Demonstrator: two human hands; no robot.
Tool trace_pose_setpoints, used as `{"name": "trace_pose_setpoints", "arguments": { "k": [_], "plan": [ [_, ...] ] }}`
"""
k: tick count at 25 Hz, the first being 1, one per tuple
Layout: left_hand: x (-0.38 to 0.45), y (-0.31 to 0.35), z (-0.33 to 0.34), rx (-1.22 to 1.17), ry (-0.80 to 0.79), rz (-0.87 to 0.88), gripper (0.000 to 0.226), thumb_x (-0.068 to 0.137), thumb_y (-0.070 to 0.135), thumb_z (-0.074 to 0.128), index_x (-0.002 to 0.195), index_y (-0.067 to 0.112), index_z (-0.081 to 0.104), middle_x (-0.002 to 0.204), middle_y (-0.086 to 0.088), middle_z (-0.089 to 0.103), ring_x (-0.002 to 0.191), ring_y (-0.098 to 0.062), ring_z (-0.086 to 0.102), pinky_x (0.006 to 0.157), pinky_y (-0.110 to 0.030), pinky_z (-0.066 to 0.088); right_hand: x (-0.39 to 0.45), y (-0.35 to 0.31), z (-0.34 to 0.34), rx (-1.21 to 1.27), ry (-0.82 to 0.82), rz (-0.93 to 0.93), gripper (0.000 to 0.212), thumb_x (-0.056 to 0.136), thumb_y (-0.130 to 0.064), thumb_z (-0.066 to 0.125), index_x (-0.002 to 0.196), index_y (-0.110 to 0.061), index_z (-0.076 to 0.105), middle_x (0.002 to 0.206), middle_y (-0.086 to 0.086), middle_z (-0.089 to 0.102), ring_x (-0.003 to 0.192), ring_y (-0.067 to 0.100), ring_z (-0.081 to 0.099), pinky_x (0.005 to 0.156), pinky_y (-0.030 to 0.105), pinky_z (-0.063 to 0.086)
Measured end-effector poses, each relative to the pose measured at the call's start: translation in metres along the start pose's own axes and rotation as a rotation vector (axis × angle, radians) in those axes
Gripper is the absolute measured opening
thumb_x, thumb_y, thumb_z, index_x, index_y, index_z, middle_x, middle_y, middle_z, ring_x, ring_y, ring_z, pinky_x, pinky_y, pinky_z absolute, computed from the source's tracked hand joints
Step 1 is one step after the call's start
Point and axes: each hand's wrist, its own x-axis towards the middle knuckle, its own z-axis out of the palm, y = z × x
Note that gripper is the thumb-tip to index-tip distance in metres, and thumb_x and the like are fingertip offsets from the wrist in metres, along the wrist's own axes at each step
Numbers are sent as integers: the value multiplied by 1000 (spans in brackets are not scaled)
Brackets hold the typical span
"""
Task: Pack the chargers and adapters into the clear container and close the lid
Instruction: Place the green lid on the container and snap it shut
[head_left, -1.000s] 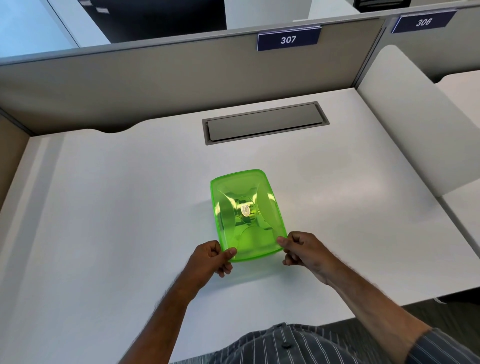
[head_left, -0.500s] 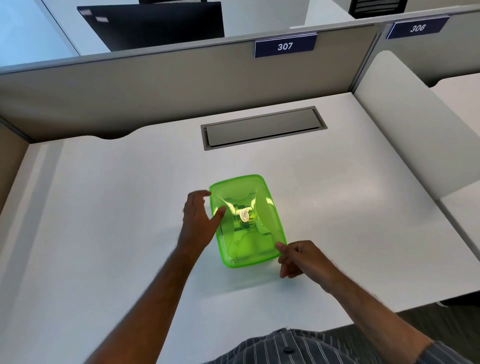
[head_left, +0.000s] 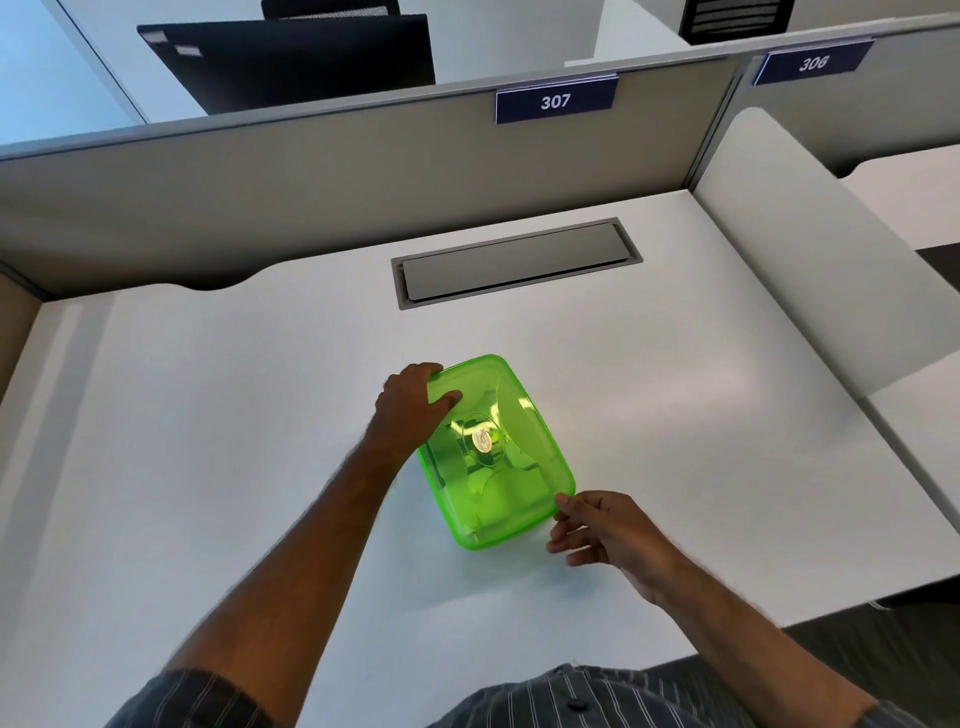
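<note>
Green plastic lid (head_left: 511, 415) is gripped at its far-left corner by the left hand (head_left: 410, 405), probably for sealing; the container (head_left: 493, 525) sits mid-surface (head_left: 208, 441); the right hand (head_left: 608, 530), loosely curled, touches the near-right corner.

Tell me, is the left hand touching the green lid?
Touching. The head view shows the left hand gripping the green lid's far-left corner, thumb lying on top.
</note>
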Motion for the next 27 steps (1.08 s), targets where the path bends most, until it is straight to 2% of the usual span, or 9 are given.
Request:
{"name": "trace_pose_setpoints", "arguments": {
  "k": [5,11,14,17,20,22,25,27],
  "plan": [
    [-31,-22,-6,-92,91,-91,51,86,43,79,128,18,64,128,-6,68,124,-30,59,107,-47,47,8,-11,-10,7,72,-43,29,88,-35,73,87,-8,64,79,13,70,83,39,75,58,32,58],
    [-79,-39,-9,-228,126,-193,35,82,42,82,108,23,69,112,3,71,104,-22,67,94,-47,55,17,-24,-18,-45,157,-128,27,88,-21,75,100,-4,59,87,14,66,70,25,71,58,34,56],
    [-100,-40,-6,-277,140,-257,30,80,44,84,99,26,69,102,11,71,96,-15,68,87,-39,55,21,-31,-18,-88,205,-179,25,89,-14,73,108,-4,60,89,12,63,71,20,67,60,37,58],
    [-118,-41,1,-336,146,-290,32,77,43,87,93,25,65,94,13,70,90,-6,67,74,-25,47,24,-37,-19,-166,226,-237,25,91,-13,70,116,-16,64,94,12,63,81,20,65,67,41,60],
    [-129,-41,9,-421,129,-339,37,75,45,88,91,28,60,89,9,69,81,-2,64,63,-20,41,25,-43,-22,-232,229,-248,31,94,-17,67,124,-26,64,96,14,63,80,20,64,62,37,60],
    [-133,-42,15,-466,102,-364,39,75,46,88,94,30,58,87,5,68,80,-12,65,63,-25,46,25,-46,-23,-253,240,-245,32,96,-21,65,126,-31,64,94,12,63,77,18,63,58,33,58],
    [-134,-42,20,-544,61,-387,40,76,43,88,100,30,58,90,-2,66,87,-29,70,76,-49,62,27,-48,-23,-292,255,-237,29,97,-24,63,123,-35,64,89,7,61,74,16,62,56,33,56],
    [-132,-42,20,-588,37,-402,43,73,44,88,102,29,59,91,-4,64,83,-27,69,76,-53,64,30,-49,-22,-300,269,-230,23,97,-23,62,120,-29,64,87,6,61,74,16,61,54,33,53]
  ]
}}
